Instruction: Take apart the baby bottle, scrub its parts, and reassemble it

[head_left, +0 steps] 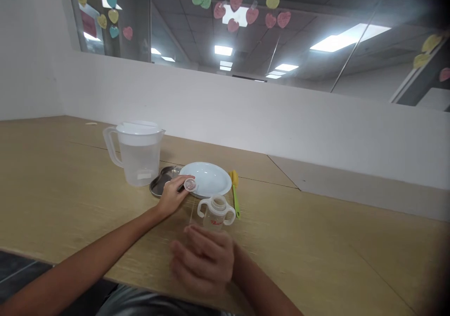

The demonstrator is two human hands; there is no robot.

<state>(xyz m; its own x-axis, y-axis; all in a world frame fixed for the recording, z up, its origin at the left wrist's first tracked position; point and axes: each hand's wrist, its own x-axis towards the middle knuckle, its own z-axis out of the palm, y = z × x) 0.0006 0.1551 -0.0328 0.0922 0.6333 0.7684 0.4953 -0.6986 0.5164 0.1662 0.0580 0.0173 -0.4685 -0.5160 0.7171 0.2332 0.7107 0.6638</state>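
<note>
"Starting closest to the body, what's there?"

"Past the lap (140, 303) comes the right hand (204, 259), blurred, its fingers loosely curled. A thin pale strand (192, 213) runs between its fingertips and the other hand. Whether those fingers actually grip it, I can't tell."

"And the two-handled bottle (213, 216)?"

"Upright on the table (316, 241), just beyond the right hand and partly hidden by it. Neither hand seems to hold it."

"The left hand (172, 197)?"

"Reaching farther out, fingers nearly closed, with a clear round piece (190, 184) at the fingertips, in front of the plate's near edge."

"So how far along is it?"

"The bottle's mouth is open and the round piece is apart from it, so that much looks done. Work on the round piece and strand seems unfinished; nothing sits on the mouth. How much remains, I can't say."

"What about the surface itself?"

"Wood-toned, with seams. A green-handled brush (236, 202) lies right of the white plate (220, 177), its yellow head farther off. The metal tray (159, 183) is on the left, and behind it stands a lidded, translucent pitcher (140, 154)."

"And the room?"

"A plain white wall (246, 114), then glass above it with heart-shaped notes (236, 1) and bright ceiling lights (223, 50)."
</note>
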